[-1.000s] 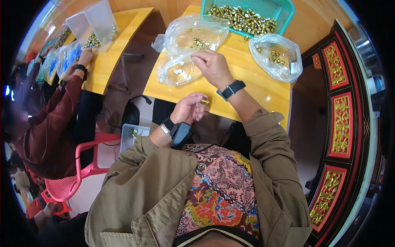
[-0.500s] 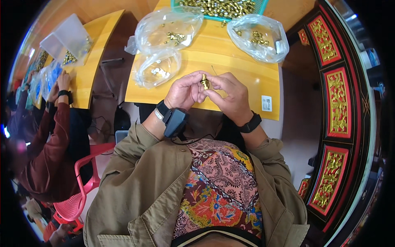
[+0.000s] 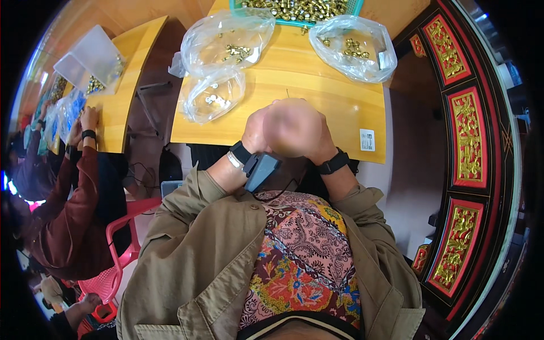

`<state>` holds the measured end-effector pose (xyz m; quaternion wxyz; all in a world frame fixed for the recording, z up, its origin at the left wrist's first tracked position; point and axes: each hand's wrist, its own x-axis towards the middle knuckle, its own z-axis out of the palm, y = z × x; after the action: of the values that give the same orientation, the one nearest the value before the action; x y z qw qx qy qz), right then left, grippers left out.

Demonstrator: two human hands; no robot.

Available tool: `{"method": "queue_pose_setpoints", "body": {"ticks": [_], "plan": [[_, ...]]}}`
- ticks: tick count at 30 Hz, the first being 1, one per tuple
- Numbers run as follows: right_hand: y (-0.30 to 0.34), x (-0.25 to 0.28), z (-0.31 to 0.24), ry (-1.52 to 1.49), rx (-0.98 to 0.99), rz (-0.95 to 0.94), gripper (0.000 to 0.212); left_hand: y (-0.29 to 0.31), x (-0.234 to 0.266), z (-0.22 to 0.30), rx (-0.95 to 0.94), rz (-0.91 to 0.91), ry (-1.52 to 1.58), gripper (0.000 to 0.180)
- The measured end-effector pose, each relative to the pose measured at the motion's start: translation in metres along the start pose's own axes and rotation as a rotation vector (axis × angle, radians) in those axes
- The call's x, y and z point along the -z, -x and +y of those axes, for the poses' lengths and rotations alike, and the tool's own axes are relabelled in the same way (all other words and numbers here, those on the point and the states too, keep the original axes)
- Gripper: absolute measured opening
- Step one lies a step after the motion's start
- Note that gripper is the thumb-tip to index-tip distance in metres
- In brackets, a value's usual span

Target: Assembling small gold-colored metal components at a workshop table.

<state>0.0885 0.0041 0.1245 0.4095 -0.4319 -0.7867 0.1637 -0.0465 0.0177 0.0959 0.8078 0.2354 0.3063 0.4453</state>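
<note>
Over the near edge of the wooden table [image 3: 334, 90], my left hand [image 3: 255, 130] and my right hand [image 3: 325, 139] are brought together. A round blur covers their fingers, so their grip and anything between them are hidden. Just beyond them lies a small clear bag [image 3: 190, 102] with white pieces [image 3: 216, 100] in it. Behind that one, a larger clear bag [image 3: 195, 48] holds brass fittings [image 3: 237, 52]. Another clear bag [image 3: 371, 68] with brass parts [image 3: 355, 49] lies at the far right.
A teal basket [image 3: 356, 12] heaped with brass parts stands at the table's far edge. A printed label [image 3: 367, 140] sits near the right corner. To the left, another person [image 3: 73, 209] works at a second table [image 3: 122, 96], by a pink chair [image 3: 116, 266]. Carved panels [image 3: 467, 136] line the right.
Both hands have drawn closer together. The brass fitting that showed between my fingertips earlier is now hidden by the blur. The table view has shifted slightly.
</note>
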Motion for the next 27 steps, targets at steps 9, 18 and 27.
{"method": "queue_pose_setpoints", "body": {"ticks": [9,18,27], "plan": [[-0.002,-0.018,-0.002,0.030,-0.010,0.073,0.025,-0.002,0.003,-0.003,-0.048,0.187,0.006,0.032],[0.006,-0.023,0.023,-0.435,-0.305,0.017,0.028,-0.002,0.019,0.011,0.097,-0.065,-0.180,0.037],[0.007,-0.015,0.033,-0.915,-0.451,-0.099,0.028,0.000,0.016,0.031,0.360,-0.033,-0.230,0.032]]}}
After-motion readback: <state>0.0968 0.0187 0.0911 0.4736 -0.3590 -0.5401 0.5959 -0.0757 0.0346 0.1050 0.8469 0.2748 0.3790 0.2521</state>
